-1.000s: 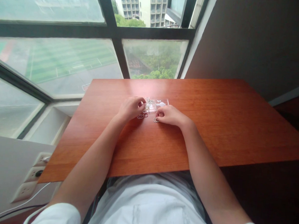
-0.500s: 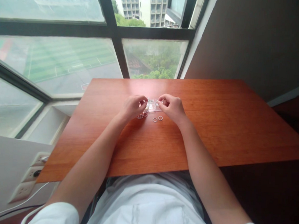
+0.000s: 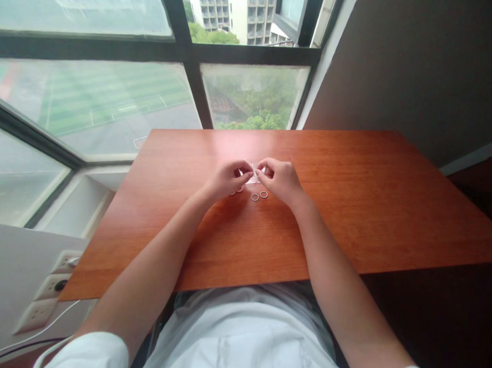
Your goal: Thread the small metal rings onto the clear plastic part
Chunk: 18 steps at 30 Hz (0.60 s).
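— Starting at far left?
— Wall sockets (image 3: 32,315), lower left of the frame. Higher up, a dark-framed window (image 3: 91,49) across upper left and upper centre, with a green sports field (image 3: 118,90) beyond.
— Towards the middle?
— Left hand (image 3: 227,178) above a reddish-brown wooden counter (image 3: 259,240), thumb and forefinger tips drawn together in a pinch; anything between them too small to tell. Just below, at least two small pale rings (image 3: 239,189), partly hidden by the hand.
— And at centre?
— A clear plastic case (image 3: 250,180), mostly covered by fingers. Slightly lower, two whitish rings (image 3: 264,191) flat on the counter, side by side.
— Further right?
— Right hand (image 3: 283,179), almost fingertip to fingertip with the left, thumb and forefinger nearly closed; impossible to tell whether on anything. Upper right, a grey wall (image 3: 403,66).
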{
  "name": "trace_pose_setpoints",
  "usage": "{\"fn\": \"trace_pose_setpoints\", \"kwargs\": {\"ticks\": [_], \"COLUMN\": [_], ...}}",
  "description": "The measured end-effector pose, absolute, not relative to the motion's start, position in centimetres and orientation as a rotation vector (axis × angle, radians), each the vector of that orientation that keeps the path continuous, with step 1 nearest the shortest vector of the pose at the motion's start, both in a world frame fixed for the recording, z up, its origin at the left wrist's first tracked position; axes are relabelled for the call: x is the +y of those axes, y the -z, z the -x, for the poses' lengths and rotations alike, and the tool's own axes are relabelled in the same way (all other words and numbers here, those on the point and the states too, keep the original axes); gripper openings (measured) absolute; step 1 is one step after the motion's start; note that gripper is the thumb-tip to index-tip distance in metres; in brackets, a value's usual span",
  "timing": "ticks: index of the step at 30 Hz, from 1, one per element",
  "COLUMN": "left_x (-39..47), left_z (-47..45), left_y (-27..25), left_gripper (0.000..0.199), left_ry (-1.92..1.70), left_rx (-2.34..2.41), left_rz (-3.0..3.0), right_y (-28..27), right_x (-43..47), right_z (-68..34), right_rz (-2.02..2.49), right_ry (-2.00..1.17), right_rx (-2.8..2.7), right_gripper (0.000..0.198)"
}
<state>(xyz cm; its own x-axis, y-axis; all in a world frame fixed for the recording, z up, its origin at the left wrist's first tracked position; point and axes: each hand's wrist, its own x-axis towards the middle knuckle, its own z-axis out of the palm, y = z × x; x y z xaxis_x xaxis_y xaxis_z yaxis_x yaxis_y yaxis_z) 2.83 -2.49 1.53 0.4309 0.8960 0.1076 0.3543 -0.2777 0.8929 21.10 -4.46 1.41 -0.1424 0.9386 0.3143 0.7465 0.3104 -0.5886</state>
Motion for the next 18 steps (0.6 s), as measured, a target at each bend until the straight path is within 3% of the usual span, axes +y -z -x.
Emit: {"fn": "trace_pose_setpoints", "kwargs": {"ticks": [18], "left_x": [-2.59], "left_z": [-2.8], "left_y": [-1.78], "left_gripper": [0.021], "left_ry": [-0.819], "left_rx": [1.044], "left_rz": [-1.833], "right_y": [-1.6], "right_x": [-4.66], "right_z": [-20.99], "right_rz": [1.493], "right_ry": [-0.371], "right_rx": [-1.97], "right_gripper": [0.016]}}
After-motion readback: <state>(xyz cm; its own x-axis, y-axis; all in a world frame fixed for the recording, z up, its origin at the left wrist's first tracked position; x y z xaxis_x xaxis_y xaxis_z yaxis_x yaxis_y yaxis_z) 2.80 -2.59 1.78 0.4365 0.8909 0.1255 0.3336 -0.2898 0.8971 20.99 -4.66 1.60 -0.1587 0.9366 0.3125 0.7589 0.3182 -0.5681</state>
